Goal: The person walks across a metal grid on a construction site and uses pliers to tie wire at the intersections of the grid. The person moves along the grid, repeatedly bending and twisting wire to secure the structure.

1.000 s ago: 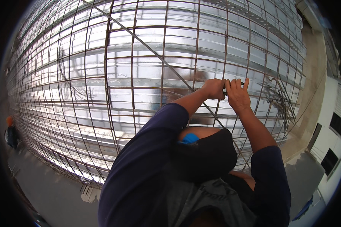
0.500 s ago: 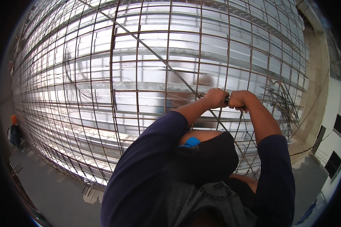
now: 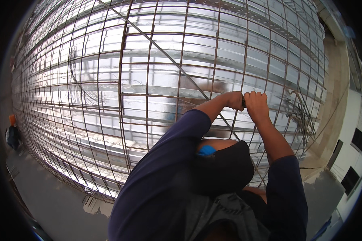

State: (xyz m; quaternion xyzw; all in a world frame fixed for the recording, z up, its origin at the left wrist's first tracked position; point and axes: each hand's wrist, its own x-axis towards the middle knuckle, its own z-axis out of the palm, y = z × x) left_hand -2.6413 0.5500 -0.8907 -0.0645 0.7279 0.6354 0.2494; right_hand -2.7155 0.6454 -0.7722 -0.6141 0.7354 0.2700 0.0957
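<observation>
Both my hands meet over a rusty rebar grid [image 3: 149, 96] that lies on ribbed metal decking [image 3: 197, 48]. My left hand [image 3: 232, 99] is a closed fist on the grid where a long diagonal bar [image 3: 177, 66] crosses it. My right hand [image 3: 256, 105] is clenched right beside it, touching it. A small dark tool [image 3: 243, 103] shows between the two fists; how much of it each hand holds is hidden. Navy sleeves cover both upper arms, and a black knee pad [image 3: 225, 168] sits below the hands.
A tangle of loose tie wire [image 3: 297, 110] lies on the grid just right of my hands, and another wire loop [image 3: 74, 68] far left. An orange and dark bundle [image 3: 11, 130] is at the left rim. A grey concrete ledge [image 3: 60, 197] borders the mesh below.
My right hand's fingers were spread a second ago and have closed into a fist against the left hand. Both hands have dropped slightly on the grid.
</observation>
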